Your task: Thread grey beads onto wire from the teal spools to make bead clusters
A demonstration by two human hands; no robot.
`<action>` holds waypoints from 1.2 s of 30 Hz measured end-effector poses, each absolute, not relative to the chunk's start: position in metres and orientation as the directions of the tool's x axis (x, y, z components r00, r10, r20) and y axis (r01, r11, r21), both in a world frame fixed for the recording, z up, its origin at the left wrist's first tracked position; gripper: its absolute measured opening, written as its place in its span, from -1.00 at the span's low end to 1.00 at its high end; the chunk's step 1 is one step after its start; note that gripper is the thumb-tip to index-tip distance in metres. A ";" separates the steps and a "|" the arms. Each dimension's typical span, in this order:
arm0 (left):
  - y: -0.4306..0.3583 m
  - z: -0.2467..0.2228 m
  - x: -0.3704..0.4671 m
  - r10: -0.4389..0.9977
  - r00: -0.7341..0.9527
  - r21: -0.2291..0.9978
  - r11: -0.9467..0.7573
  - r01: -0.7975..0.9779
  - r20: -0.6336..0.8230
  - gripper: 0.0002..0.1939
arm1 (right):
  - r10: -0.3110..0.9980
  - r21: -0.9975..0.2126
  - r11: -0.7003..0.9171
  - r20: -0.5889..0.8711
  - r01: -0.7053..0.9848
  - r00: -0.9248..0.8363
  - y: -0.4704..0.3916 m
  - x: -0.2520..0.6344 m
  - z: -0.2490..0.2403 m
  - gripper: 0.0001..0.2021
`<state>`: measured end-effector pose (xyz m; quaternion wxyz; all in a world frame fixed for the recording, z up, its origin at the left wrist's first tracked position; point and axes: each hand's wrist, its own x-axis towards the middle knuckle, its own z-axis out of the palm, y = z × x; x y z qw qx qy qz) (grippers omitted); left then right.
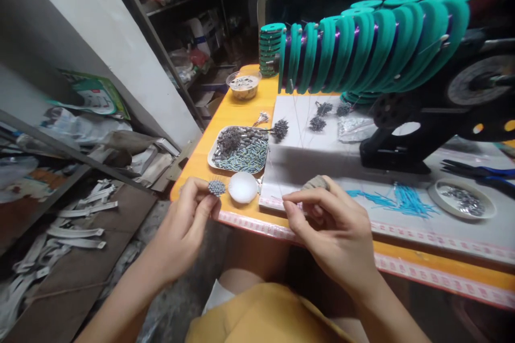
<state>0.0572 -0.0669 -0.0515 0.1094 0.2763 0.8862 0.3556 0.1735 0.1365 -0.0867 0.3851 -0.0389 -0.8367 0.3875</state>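
Observation:
My left hand [193, 214] is closed at the table's front left edge, pinching a tight bundle of small grey cylindrical pieces [216, 187] with fine wires sticking up. To the right, my right hand [332, 220] is closed in a pinch of thumb and forefinger. A fine wire seems to come down towards those fingertips, but what they hold is too thin to make out. Tan wrapping [317, 182] covers part of a right finger. Beside the left hand sits a round white dome-shaped item [242, 187]. Behind it, a tray [211, 163] holds blue-green and grey small parts.
A row of green spools [362, 48] hangs over the board on a black machine stand [396, 144]. Grey wired bundles [317, 124], blue tubes [406, 201], a dish of metal bits [462, 201] and pliers [475, 170] lie around. A clear tub [243, 86] stands at the back left.

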 end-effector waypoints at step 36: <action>-0.020 -0.017 0.015 0.957 0.237 -0.609 -0.088 0.789 0.169 -0.85 | 0.404 -0.674 0.706 0.636 -0.217 -0.657 0.136 0.174 -0.091 -0.88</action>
